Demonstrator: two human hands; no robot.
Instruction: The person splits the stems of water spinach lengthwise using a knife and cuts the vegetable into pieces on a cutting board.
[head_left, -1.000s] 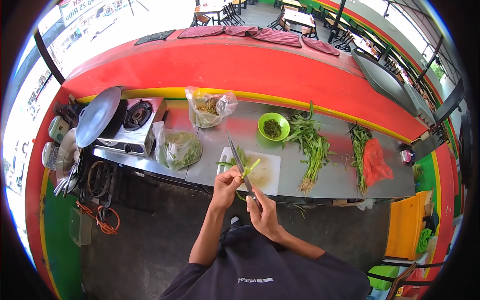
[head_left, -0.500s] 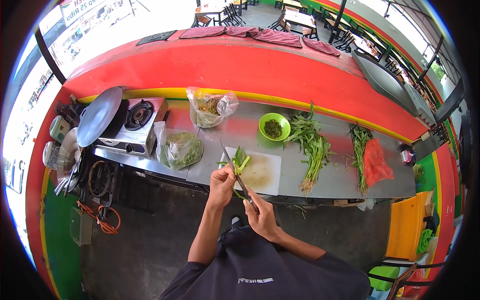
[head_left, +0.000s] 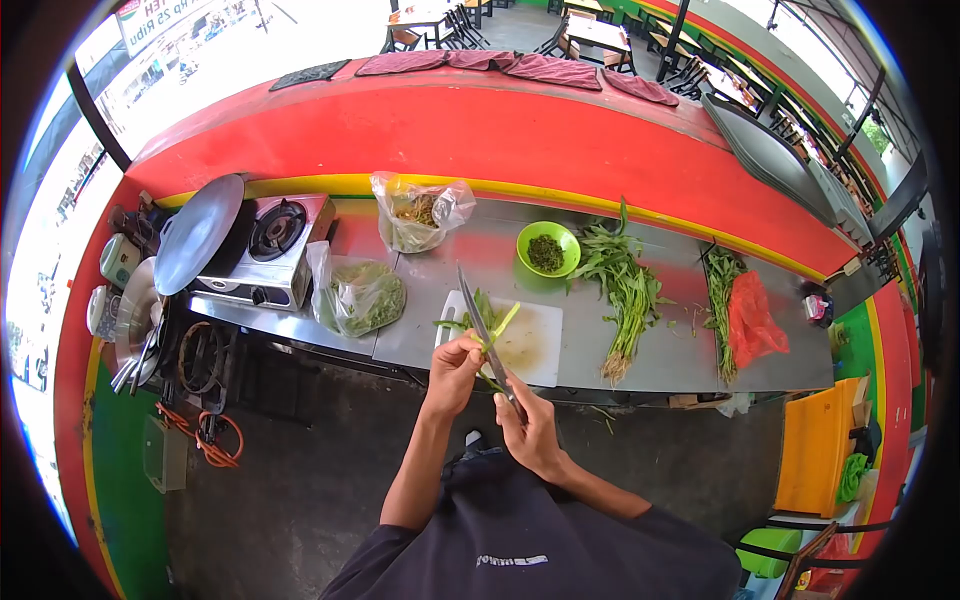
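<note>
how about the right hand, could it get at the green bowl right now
Probably not straight away: the right hand is gripping the knife. The way itself looks free, though, with only the flat cutting board between it and the green bowl.

Knife (head_left: 478, 318) in the way over board (head_left: 537, 340) — narrow gap rightward, beside leafy bunch (head_left: 628, 315)

The right hand (head_left: 528, 428) hides most of the handle of the knife (head_left: 478, 313). Fingers of the left hand (head_left: 455, 372) cover part of a green stem (head_left: 507, 321); both hands block the near left corner of the white cutting board (head_left: 541, 348). Lettering on the dark shirt (head_left: 560, 525) is too small to read, and the bottom edge cuts the shirt off.
</note>
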